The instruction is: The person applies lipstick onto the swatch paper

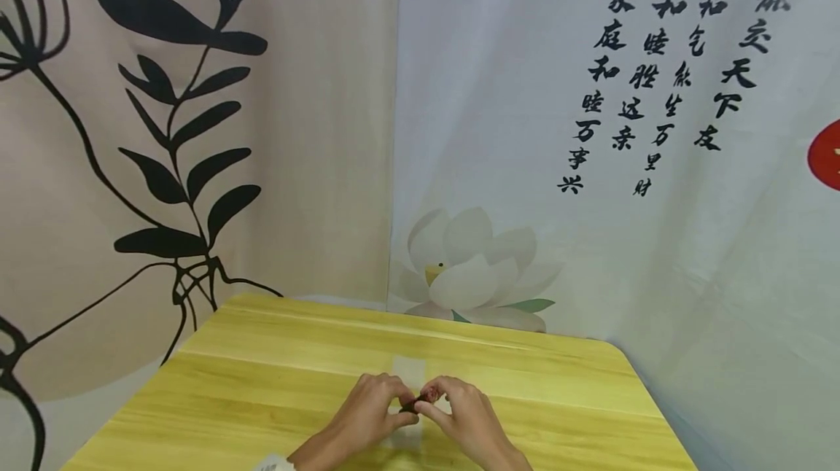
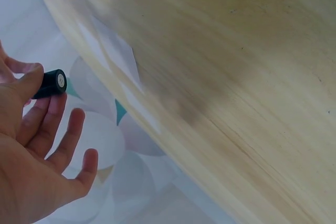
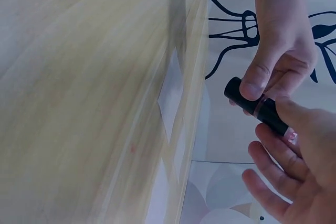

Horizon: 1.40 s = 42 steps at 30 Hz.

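Handling a small dark tube (image 3: 269, 116) two-handed, off the tabletop (image 1: 558, 383); that looks like the step in hand. Left grip (image 1: 367, 413) pinches the end with the round pale label (image 2: 61, 80), outer fingers free. Right grip (image 1: 469, 416) pinches the other half, pink end (image 3: 290, 136) showing past the fingers. Thin reddish band (image 3: 258, 109) between the two, probably a joint; can't tell if it's seated or parted. My read: next move calls for both pinches firm and the tube kept in line, since it's short, looks smooth and could slip. Tabletop is yellow wood-grain, rounded far corners, pale rectangular patch (image 1: 408, 367) partly hidden by the grips. Room: fabric backdrop (image 1: 328, 128) behind, dark plant print (image 1: 164, 241) left, lotus print (image 1: 466, 285) mid, black brush characters (image 1: 738, 74) right, red disc (image 1: 828, 155) cut off at far right.
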Each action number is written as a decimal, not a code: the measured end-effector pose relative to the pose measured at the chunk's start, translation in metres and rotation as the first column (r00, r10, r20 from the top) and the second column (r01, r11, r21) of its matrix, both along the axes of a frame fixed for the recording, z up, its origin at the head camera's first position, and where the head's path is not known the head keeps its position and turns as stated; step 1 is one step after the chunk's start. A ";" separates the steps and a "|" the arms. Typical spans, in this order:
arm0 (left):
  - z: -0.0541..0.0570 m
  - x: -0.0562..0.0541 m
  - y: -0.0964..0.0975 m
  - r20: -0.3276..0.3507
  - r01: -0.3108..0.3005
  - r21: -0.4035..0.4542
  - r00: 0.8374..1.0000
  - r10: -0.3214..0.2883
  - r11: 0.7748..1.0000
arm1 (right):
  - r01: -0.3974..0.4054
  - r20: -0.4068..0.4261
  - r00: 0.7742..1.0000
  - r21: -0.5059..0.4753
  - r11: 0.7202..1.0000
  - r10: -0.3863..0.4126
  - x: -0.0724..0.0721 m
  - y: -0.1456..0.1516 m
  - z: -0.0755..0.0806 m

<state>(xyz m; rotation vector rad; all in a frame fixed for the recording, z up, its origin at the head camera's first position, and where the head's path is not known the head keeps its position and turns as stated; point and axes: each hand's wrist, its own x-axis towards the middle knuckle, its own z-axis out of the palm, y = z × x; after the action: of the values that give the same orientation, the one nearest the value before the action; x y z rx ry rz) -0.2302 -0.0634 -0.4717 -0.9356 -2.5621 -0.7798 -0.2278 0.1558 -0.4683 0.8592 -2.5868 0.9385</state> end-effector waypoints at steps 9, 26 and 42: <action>0.000 0.001 -0.001 0.042 0.037 -0.009 0.998 -0.037 0.999 | -0.068 0.012 0.998 0.027 0.997 0.067 0.001 0.004 0.000; 0.000 0.001 0.001 0.075 0.025 0.018 0.997 -0.026 1.000 | -0.006 0.106 0.994 -0.025 1.000 0.009 0.002 0.003 0.002; -0.004 0.000 -0.002 0.025 0.020 0.018 0.999 -0.020 1.000 | -0.033 0.056 0.998 0.019 0.999 0.032 0.005 0.003 0.004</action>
<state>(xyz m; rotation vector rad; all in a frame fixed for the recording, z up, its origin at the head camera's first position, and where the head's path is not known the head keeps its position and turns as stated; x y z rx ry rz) -0.2307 -0.0650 -0.4754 -0.9530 -2.5672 -0.8234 -0.2226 0.1586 -0.4647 0.8955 -2.6409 0.9602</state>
